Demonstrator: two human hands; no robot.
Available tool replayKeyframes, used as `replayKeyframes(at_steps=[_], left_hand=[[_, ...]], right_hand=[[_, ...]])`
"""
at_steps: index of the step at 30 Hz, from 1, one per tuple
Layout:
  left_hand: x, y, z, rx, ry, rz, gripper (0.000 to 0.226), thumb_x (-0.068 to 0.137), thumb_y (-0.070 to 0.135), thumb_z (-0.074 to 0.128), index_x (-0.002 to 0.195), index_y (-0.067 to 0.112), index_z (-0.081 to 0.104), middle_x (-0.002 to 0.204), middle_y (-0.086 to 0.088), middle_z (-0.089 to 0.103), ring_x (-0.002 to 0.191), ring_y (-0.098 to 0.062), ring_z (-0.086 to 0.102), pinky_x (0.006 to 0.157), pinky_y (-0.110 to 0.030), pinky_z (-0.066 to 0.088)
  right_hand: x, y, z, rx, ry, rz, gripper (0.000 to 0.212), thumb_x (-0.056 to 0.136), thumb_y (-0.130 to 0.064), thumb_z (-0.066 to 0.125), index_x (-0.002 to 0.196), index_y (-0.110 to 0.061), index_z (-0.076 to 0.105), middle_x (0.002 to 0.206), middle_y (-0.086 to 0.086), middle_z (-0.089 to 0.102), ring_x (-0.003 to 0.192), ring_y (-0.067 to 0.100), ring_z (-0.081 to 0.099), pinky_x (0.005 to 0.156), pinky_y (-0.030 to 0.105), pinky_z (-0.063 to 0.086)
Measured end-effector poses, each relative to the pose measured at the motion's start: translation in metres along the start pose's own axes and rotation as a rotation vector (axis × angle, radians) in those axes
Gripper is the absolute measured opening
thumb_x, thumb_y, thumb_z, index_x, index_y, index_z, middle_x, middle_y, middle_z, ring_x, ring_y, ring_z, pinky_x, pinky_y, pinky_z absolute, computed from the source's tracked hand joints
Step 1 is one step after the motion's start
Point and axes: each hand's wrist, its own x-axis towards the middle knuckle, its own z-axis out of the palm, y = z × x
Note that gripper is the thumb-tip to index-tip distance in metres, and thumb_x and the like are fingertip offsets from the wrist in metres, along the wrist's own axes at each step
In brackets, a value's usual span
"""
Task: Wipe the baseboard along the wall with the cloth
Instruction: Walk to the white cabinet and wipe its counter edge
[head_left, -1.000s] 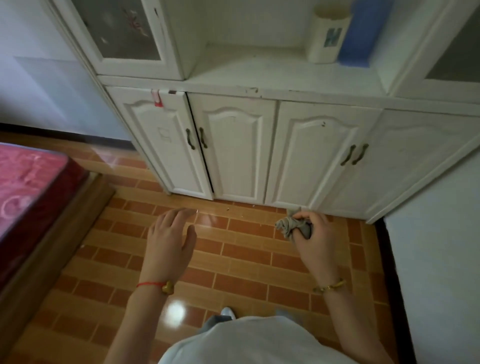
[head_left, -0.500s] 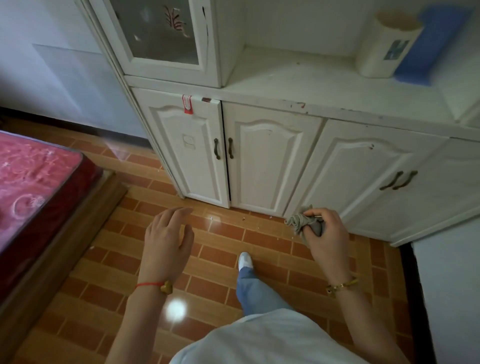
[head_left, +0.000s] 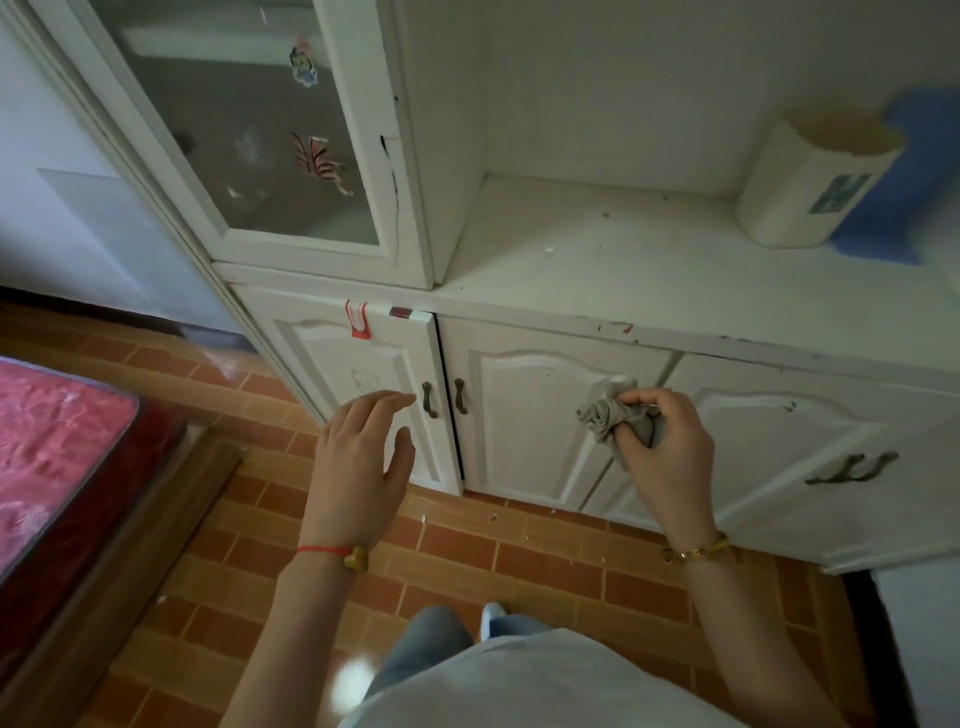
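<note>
at the far left you have the red bed (head_left: 57, 447), with the dark baseboard (head_left: 88, 312) running along the foot of the wall behind it, its long axis going left to right and slightly down until it meets the white cabinet (head_left: 524, 431). your left hand (head_left: 358, 462) hangs in front of the lower cabinet doors, fingers spread and loose, its grip wide open with nothing in it, fingertips pointing up toward the door handles (head_left: 441, 400). further right, your right hand (head_left: 670, 457) has its grip closed around the grey cloth (head_left: 613, 421). the cloth is bunched into a wad, its loose end pointing left, and it is well apart from the baseboard. at the upper right a cream container (head_left: 810, 182) stands on the cabinet shelf.
</note>
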Motion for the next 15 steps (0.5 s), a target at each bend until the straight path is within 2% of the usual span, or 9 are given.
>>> replayKeyframes(at_steps=[3,9,12,15], left_hand=[[0.035,0.005,0.009,-0.030,-0.002,0.048,0.033,0.099,0.014,0.053,0.132,0.020,0.058,0.130,-0.001,0.059,0.125,-0.023,0.050,0.106,-0.044,0.042],[0.103,0.010,0.030,-0.077,-0.072,0.137,0.036,0.096,0.021,0.050,0.131,0.018,0.059,0.132,-0.002,0.060,0.127,-0.024,0.051,0.107,-0.044,0.043],[0.134,0.009,0.040,-0.104,-0.100,0.183,0.036,0.096,0.019,0.051,0.131,0.018,0.060,0.132,-0.003,0.060,0.127,-0.024,0.052,0.108,-0.047,0.045],[0.164,0.007,0.046,-0.127,-0.112,0.227,0.037,0.096,0.020,0.049,0.130,0.018,0.060,0.131,-0.003,0.059,0.125,-0.023,0.052,0.108,-0.045,0.045]], right_hand=[[0.029,-0.002,0.006,0.005,0.034,-0.001,0.028,0.077,0.000,0.072,0.098,-0.016,0.064,0.102,-0.002,0.059,0.092,0.000,0.053,0.081,-0.001,0.037],[0.063,0.004,0.021,0.019,0.079,0.079,0.029,0.076,0.001,0.073,0.098,-0.016,0.064,0.101,-0.002,0.060,0.088,-0.008,0.052,0.080,-0.003,0.037],[0.077,0.007,0.030,0.008,0.114,0.101,0.029,0.077,0.000,0.073,0.098,-0.017,0.064,0.102,-0.001,0.060,0.092,-0.016,0.051,0.078,-0.003,0.036],[0.094,0.006,0.042,-0.007,0.126,0.131,0.029,0.078,0.001,0.072,0.098,-0.018,0.063,0.104,0.000,0.061,0.090,-0.013,0.051,0.078,-0.003,0.036]])
